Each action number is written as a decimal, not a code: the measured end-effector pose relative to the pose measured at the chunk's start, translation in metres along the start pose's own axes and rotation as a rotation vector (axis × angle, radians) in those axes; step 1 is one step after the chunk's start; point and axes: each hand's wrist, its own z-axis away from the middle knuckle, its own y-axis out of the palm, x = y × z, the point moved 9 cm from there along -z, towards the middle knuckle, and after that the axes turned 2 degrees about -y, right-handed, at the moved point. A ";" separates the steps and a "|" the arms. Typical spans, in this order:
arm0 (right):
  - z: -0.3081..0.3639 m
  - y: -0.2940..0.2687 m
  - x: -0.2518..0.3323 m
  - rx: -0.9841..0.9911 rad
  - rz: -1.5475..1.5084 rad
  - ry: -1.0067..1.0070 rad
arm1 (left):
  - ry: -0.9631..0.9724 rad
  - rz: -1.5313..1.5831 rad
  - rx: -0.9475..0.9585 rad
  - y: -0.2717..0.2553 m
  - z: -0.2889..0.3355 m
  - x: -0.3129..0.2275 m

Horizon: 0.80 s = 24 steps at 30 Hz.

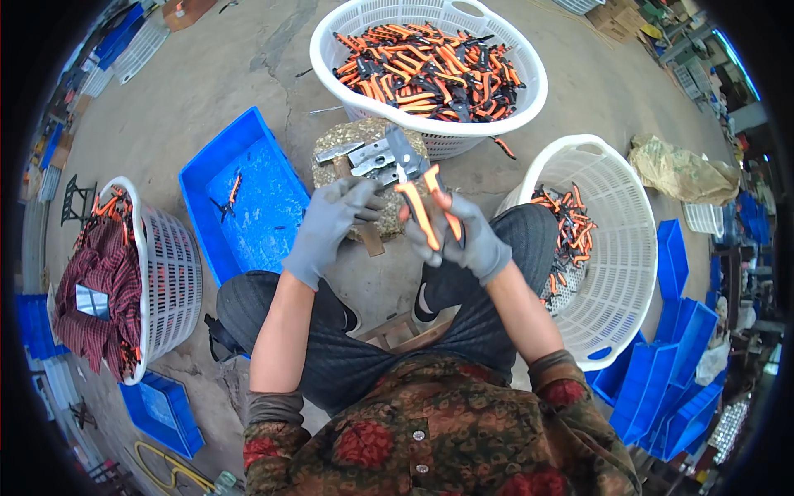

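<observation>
Two gloved hands at the stump [364, 136].
My right hand [463, 236] grips orange-handled pliers [422, 202] above my knees; my left hand [331, 219] closes on a hammer [351, 194] handle, beside the metal jig [382, 157].

The lower handles of the orange-handled pliers [423, 208] are covered by the gloved right hand [465, 240]. The wooden hammer handle [364, 231] is partly hidden under the left hand [329, 225]. The small tool in the blue tray [248, 194] is too small to be identified.
</observation>
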 end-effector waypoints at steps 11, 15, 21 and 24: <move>-0.008 -0.053 0.071 -0.591 1.283 -0.564 | 0.207 -0.012 -0.091 -0.029 0.000 -0.028; -0.038 -0.105 0.020 -0.590 1.679 0.085 | 0.199 -0.009 -0.073 -0.028 0.000 -0.028; -0.032 -0.052 0.053 -0.697 1.499 -0.360 | 0.186 0.006 -0.115 -0.029 0.006 -0.030; -0.034 -0.095 0.035 -0.680 1.401 -0.226 | 0.191 -0.008 -0.095 -0.027 0.006 -0.028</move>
